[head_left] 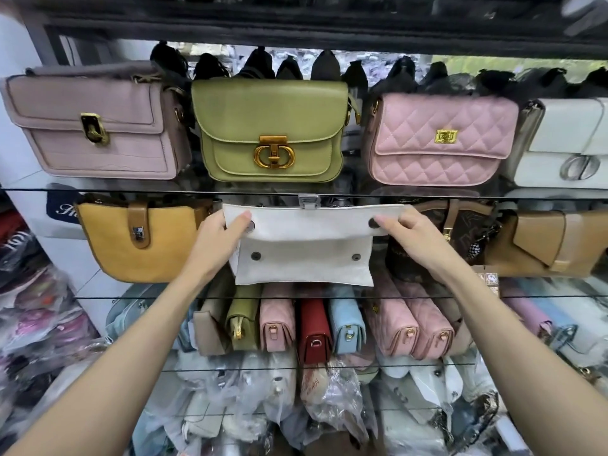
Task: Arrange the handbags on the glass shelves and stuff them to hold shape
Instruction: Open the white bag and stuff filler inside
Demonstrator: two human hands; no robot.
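A white handbag [304, 258] stands on the middle glass shelf [98, 298] with its flap lifted, so the pale lining and round snap studs show. My left hand [218, 235] pinches the flap's left corner. My right hand [403, 230] pinches its right corner. A silver clasp sticks up at the flap's top edge. Left of it stands a mustard bag [141, 238], and to its right a dark brown patterned bag [460, 232] and a tan bag [552, 241].
The upper glass shelf [230, 191] carries a mauve bag [98, 126], a green bag [271, 133], a pink quilted bag [441, 139] and a white bag [566, 143]. Below, several small bags stand on end, among them a red one [314, 330]. Plastic-wrapped goods fill the bottom and left side.
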